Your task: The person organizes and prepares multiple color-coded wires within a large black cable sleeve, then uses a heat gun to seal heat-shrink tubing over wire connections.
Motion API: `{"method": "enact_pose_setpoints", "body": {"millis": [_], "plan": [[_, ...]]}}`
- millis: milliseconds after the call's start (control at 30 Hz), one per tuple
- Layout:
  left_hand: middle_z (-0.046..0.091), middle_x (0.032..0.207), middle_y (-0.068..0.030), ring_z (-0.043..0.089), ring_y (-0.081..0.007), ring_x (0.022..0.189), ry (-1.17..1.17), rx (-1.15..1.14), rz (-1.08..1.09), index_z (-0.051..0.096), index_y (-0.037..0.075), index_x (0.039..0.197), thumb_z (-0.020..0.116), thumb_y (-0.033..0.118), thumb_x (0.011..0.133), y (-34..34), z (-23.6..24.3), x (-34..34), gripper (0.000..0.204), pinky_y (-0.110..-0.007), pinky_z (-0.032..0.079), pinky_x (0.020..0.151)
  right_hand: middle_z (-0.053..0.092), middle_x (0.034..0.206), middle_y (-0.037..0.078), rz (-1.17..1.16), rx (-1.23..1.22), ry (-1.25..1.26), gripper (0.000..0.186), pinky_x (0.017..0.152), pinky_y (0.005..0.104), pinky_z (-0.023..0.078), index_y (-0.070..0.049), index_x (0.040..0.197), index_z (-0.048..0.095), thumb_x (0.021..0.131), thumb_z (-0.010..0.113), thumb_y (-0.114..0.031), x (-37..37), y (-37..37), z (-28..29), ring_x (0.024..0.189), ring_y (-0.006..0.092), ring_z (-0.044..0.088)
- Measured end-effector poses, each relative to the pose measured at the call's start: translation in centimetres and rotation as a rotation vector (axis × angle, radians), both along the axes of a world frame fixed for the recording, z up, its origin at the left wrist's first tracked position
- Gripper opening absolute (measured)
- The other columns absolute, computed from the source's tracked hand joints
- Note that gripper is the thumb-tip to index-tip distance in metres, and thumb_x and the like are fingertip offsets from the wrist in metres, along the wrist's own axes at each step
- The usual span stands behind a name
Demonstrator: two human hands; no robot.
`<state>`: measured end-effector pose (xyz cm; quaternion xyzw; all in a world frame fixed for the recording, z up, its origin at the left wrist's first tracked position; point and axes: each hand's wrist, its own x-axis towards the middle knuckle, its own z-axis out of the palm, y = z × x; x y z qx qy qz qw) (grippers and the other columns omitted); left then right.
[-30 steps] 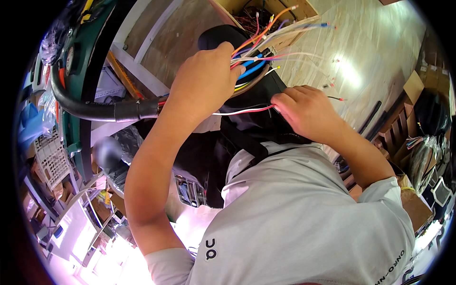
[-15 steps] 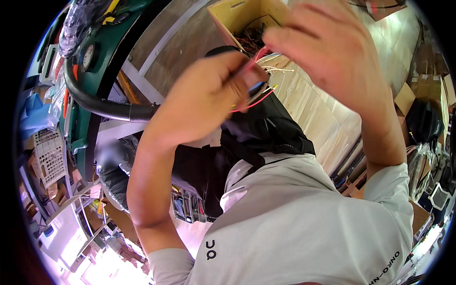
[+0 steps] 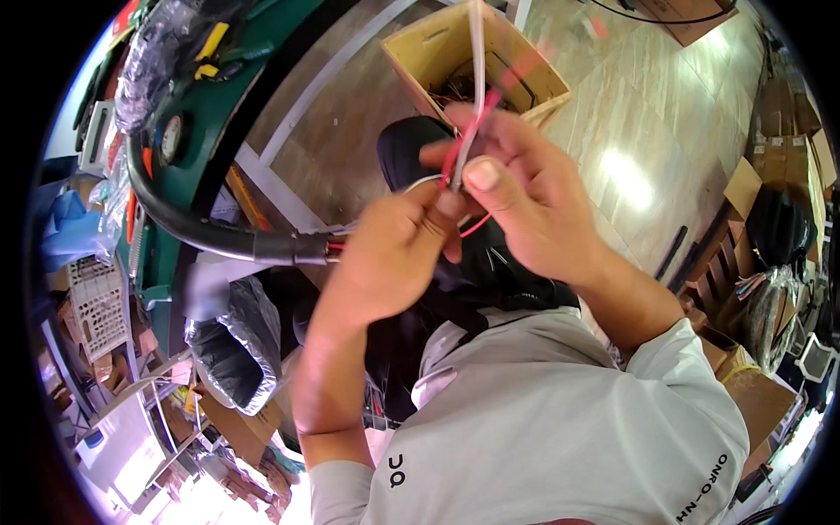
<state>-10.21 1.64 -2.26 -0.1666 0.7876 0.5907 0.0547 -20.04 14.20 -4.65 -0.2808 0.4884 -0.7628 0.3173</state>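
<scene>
My left hand (image 3: 394, 249) is closed on a bundle of wires (image 3: 479, 61), its thumb pressed near where they cross. My right hand (image 3: 542, 210) is just to the right, fingers curled round the same red, white and grey strands, which rise blurred toward the top of the view. A thin red wire loops below the fingers. A thick black sleeved cable (image 3: 210, 227) runs from the left toward my left hand, with wires emerging from its end. Behind both hands is dark fabric over my lap (image 3: 472, 267).
A green bench (image 3: 219, 87) at left holds pliers (image 3: 210, 48), a round roll (image 3: 171, 131) and plastic-wrapped items. A wooden box (image 3: 411, 57) with tangled wires stands on the floor ahead. A white crate (image 3: 98, 306) is at left; cardboard and black bags (image 3: 779, 219) line the right.
My right hand rose, then came down and in beside my left hand, gripping the bundle. My left hand moved lower and right. The wires now point upward instead of fanning rightward.
</scene>
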Motion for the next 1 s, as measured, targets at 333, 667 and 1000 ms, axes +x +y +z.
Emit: {"method": "enact_pose_setpoints", "body": {"millis": [333, 667, 1000], "plan": [[0.064, 0.085, -0.0108, 0.062, -0.0155, 0.075, 0.381, -0.040, 0.548, 0.057, -0.006, 0.101, 0.057, 0.019, 0.089, -1.0, 0.7, 1.0, 0.027, -0.027, 0.050, 0.067, 0.057, 0.066, 0.003, 0.083, 0.133, -0.025, 0.032, 0.049, 0.0205, 0.039, 0.000, 0.083, 0.059, 0.094, 0.048, -0.027, -0.7, -2.1, -0.3, 0.058, 0.0053, 0.051], [0.063, 0.087, -0.0135, 0.062, -0.0165, 0.073, 0.634, 0.490, 0.710, 0.057, -0.002, 0.094, 0.058, 0.009, 0.087, -2.7, 1.8, 0.8, 0.013, -0.026, 0.051, 0.065, 0.053, 0.059, 0.001, 0.226, 0.203, 0.013, 0.033, 0.048, 0.0209, 0.041, 0.000, 0.082, 0.059, 0.093, 0.051, -0.030, 0.2, -2.8, 1.1, 0.053, 0.0071, 0.052], [0.059, 0.089, -0.0046, 0.058, -0.0098, 0.080, 0.673, 0.618, 0.633, 0.055, -0.003, 0.094, 0.055, 0.002, 0.088, -2.1, 1.5, 3.9, 0.008, -0.023, 0.049, 0.069, 0.052, 0.055, 0.001, 0.393, 0.209, -0.074, 0.028, 0.039, 0.0186, 0.034, -0.001, 0.084, 0.054, 0.088, 0.060, -0.027, 0.7, -4.8, 4.0, 0.043, 0.0051, 0.045]]}}
